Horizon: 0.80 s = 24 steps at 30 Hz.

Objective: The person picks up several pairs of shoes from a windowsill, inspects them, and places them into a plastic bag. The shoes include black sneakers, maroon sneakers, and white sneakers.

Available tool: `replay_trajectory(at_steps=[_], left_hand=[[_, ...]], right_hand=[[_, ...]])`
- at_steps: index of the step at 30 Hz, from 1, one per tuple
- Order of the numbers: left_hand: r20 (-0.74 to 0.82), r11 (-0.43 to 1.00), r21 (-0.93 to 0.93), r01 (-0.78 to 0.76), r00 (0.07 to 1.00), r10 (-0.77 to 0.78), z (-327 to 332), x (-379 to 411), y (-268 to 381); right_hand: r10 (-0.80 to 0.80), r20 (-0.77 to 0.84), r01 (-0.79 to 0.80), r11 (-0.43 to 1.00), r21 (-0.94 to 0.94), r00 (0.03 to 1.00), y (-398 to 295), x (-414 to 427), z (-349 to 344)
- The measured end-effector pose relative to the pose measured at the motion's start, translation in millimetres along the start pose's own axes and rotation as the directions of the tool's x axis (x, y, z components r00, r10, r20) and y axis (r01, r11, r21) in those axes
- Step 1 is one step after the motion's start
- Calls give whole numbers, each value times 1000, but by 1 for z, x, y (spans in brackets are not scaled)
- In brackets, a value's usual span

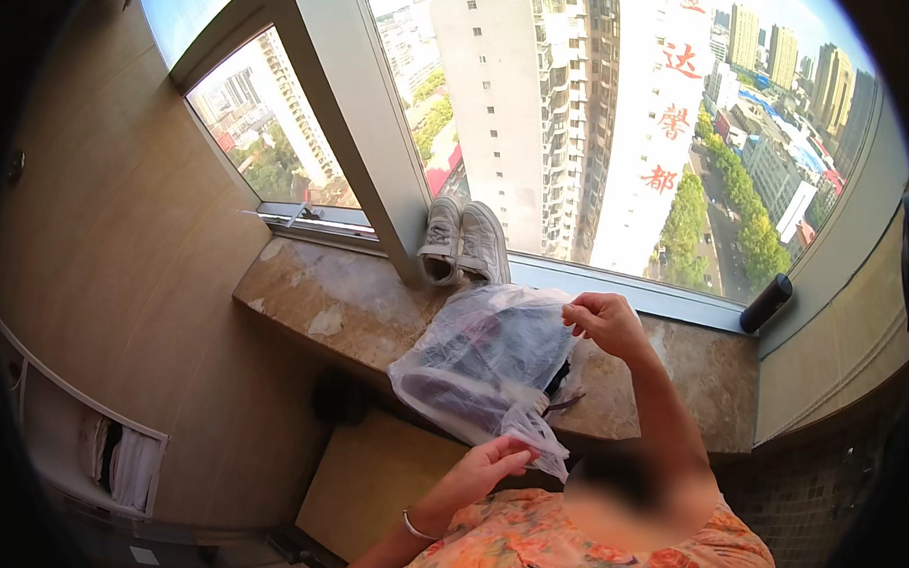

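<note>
A clear plastic bag lies on the brown stone windowsill, its near part hanging over the front edge. Through the film show dark items and a pale sole-like shape, apparently shoes. At the bag's right side a dark lace-like strip sticks out. My left hand grips the gathered film at the near end. Higher up, my right hand pinches the film at the far right edge between thumb and fingertips. A pair of white shoes leans against the window frame behind the bag.
A black cylinder stands at the sill's right end. Tall window panes rise behind the sill, with tower blocks outside. A smaller window with a handle is on the left. Below it, a wall shelf holds folded cloth-like items.
</note>
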<state>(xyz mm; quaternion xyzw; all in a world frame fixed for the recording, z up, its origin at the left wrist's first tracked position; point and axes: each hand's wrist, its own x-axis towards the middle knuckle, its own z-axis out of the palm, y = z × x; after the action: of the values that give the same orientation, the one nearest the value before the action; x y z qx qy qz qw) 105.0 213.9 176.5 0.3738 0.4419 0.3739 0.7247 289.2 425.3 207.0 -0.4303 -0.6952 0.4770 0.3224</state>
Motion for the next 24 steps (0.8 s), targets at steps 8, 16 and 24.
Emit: replay_trajectory(at_steps=[8,16,24], left_hand=[[292,971,212,112,941,-172,-66,-4,36],[-284,919,348,-187,913,294,-199,74,82],[-546,745,667,19,694,470,-292,231,59]], right_hand=[[-112,-48,107,989,-99,993,2,58,70],[-30,-25,9,799,-601,999,35,151,110],[319,-146,-324,625,-710,937,32,186,139]])
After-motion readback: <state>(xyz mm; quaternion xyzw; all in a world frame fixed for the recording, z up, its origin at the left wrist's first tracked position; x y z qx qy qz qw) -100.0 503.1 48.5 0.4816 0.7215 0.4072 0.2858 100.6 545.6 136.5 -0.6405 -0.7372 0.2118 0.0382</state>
